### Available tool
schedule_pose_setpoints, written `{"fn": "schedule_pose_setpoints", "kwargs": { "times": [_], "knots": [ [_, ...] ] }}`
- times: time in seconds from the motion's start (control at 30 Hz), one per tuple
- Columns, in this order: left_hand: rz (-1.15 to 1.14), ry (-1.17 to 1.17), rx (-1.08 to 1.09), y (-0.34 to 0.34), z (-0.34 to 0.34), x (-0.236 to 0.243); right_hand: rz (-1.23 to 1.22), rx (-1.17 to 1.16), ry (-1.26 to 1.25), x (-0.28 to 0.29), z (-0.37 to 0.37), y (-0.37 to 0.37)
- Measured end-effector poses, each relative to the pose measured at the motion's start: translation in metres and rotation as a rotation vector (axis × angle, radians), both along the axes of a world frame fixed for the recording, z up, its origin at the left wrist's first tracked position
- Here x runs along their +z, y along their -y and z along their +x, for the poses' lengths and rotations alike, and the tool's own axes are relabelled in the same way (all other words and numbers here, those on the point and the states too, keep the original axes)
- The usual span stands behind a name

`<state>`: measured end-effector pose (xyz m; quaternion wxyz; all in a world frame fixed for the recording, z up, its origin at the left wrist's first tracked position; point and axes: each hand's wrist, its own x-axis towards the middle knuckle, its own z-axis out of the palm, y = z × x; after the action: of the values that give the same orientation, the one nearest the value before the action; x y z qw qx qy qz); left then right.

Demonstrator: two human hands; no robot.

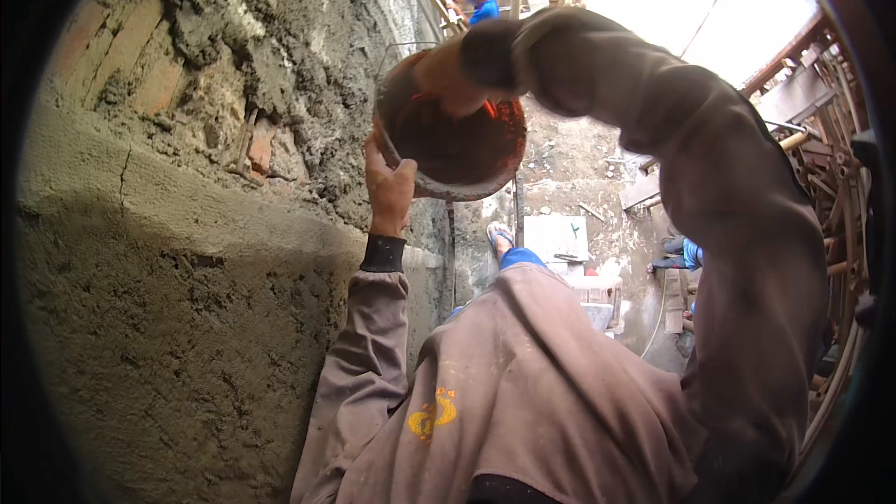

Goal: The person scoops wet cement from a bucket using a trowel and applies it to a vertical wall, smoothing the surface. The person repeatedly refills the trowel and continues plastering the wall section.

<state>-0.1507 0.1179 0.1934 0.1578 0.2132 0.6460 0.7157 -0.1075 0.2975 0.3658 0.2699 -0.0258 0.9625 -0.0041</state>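
Observation:
A reddish bucket (467, 192) with a grey-crusted rim and a thin wire handle is tilted so that its mouth faces me. My left hand (389, 189) grips its near left rim, thumb on the edge and fingers behind the outer side. My right hand (453, 79) reaches over from the right into the bucket's upper part. It is blurred, and its fingers are mostly lost in the dark inside, so what they hold cannot be seen. Close by on the left rises a wall (187, 317) of grey mortar, with rough clumps and exposed brick (261, 149) higher up.
Below lie a pale board (556, 236) and dirt ground with rubble. My sandalled foot (501, 236) shows beneath the bucket. A person in blue (483, 7) is at the top, near wooden planks. Another person's blue-clothed leg (692, 254) shows at right, beside piled poles (845, 187).

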Motion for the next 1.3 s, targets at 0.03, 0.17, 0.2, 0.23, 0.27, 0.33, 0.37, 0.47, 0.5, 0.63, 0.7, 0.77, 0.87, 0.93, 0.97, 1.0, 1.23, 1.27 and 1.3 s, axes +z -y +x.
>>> {"fn": "schedule_pose_setpoints", "kwargs": {
  "times": [0.03,0.17,0.2,0.23,0.27,0.33,0.37,0.47,0.5,0.63,0.7,0.77,0.87,0.93,0.97,1.0,1.23,1.27,1.3],
  "knots": [
    [0.002,0.027,-0.012,0.001,0.001,0.001,0.002,0.176,-0.094,0.003,0.005,0.003],
    [0.053,0.028,-0.046,0.010,0.004,0.003,0.092,0.264,0.007,-0.002,0.020,0.001],
    [0.051,0.012,-0.023,0.012,0.006,0.002,0.051,0.203,-0.052,-0.003,0.021,-0.002],
    [0.041,-0.092,-0.020,0.011,0.007,0.002,0.053,0.108,-0.084,-0.006,0.023,-0.001],
    [0.067,-0.073,-0.034,0.011,0.009,0.002,0.083,-0.012,-0.170,-0.009,0.025,-0.003],
    [0.114,-0.033,-0.111,0.009,0.012,0.003,0.064,0.121,-0.238,-0.028,0.027,0.010],
    [0.104,-0.005,-0.063,0.008,0.013,0.004,0.062,0.091,-0.315,-0.047,0.036,0.023],
    [0.081,-0.004,-0.008,0.013,0.016,0.009,0.008,0.100,-0.308,-0.080,0.052,0.023],
    [0.082,-0.036,-0.009,0.015,0.017,0.011,-0.002,0.112,-0.167,-0.088,0.056,0.023],
    [-0.046,-0.244,0.045,0.021,0.020,0.019,-0.039,-0.127,-0.736,-0.101,0.067,0.015],
    [-0.071,-0.174,0.053,0.021,0.021,0.022,-0.101,-0.143,-0.491,-0.104,0.070,0.016],
    [-0.044,-0.230,0.083,0.019,0.021,0.024,-0.148,-0.016,-0.312,-0.108,0.074,0.021],
    [0.020,-0.310,0.082,0.017,0.020,0.027,-0.087,-0.296,-0.759,-0.117,0.079,0.028],
    [-0.005,-0.369,0.073,0.016,0.020,0.029,-0.096,-0.261,-0.767,-0.118,0.082,0.030],
    [-0.003,-0.352,0.091,0.016,0.019,0.030,-0.086,-0.198,-0.676,-0.117,0.083,0.030],
    [0.006,-0.348,0.098,0.016,0.019,0.031,-0.088,-0.121,-0.581,-0.116,0.083,0.031],
    [-0.019,-0.275,0.046,0.025,0.015,0.040,0.016,-0.131,-0.850,-0.096,0.082,0.047],
    [0.037,-0.278,0.022,0.026,0.015,0.041,0.035,-0.080,-0.789,-0.095,0.082,0.048],
    [0.030,-0.267,0.045,0.027,0.015,0.041,-0.005,-0.014,-0.653,-0.095,0.082,0.045]
  ]
}}
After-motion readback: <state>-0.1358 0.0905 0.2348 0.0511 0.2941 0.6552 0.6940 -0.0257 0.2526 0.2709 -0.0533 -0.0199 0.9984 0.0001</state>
